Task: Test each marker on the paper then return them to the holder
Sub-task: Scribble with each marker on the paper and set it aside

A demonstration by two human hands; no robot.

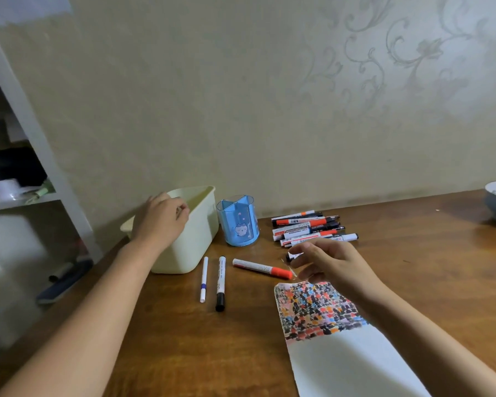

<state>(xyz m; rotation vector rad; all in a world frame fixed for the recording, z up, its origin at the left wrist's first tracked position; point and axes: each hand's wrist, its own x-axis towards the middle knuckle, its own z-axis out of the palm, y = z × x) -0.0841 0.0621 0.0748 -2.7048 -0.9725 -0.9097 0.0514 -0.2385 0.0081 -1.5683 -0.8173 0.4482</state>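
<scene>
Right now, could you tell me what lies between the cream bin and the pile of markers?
In the head view, the blue pen holder stands between the cream bin and the pile of markers.

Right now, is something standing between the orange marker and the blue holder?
No, nothing visible. The orange marker lies on bare table in front of the blue holder; the right hand hovers beside it.

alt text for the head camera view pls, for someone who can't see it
A person's right hand hovers with loosely curled fingers over a small black marker on a wooden table, while the left hand rests on a cream bin. An empty blue holder, a marker pile, three loose markers and scribbled paper lie around.
</scene>
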